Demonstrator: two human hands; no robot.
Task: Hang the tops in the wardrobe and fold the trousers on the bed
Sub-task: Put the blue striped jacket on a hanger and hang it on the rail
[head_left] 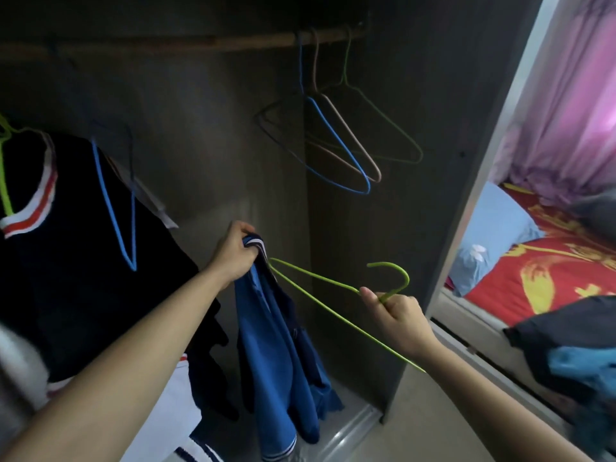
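Looking down into the open wardrobe (pixel 200 145), we see both arms reaching forward. The left hand (pixel 235 251) is curled tight around the striped collar of a blue top (pixel 276 348). It holds the top up in front of the wardrobe's back wall, and the rest of the cloth hangs down toward the wardrobe floor.

The right hand (pixel 396 311) pinches a green hanger (pixel 316 288) at its neck, just under the hook, with the thumb on top and the other fingers folded beneath. The hook curves up above that hand. One shoulder end of the hanger reaches across to the collar beside the left hand; we cannot tell whether it sits inside the neck opening.

The top is not yet on the rail (pixel 166 45), which runs along the top of the wardrobe. Toward the rail's right end hang several empty hangers (pixel 336 145), blue, tan, green and dark, bunched together. At the wardrobe's left side we find a black top (pixel 66 278) with a red and white neckband, and a blue hanger (pixel 113 208) in front of it.

Past the wardrobe's right edge lies the bed (pixel 560 271) in a red and yellow cover. It has a light blue pillow (pixel 496 228) at its far end and a pink curtain (pixel 573 95) behind it. Dark and blue clothes (pixel 566 331) are heaped at its near edge.
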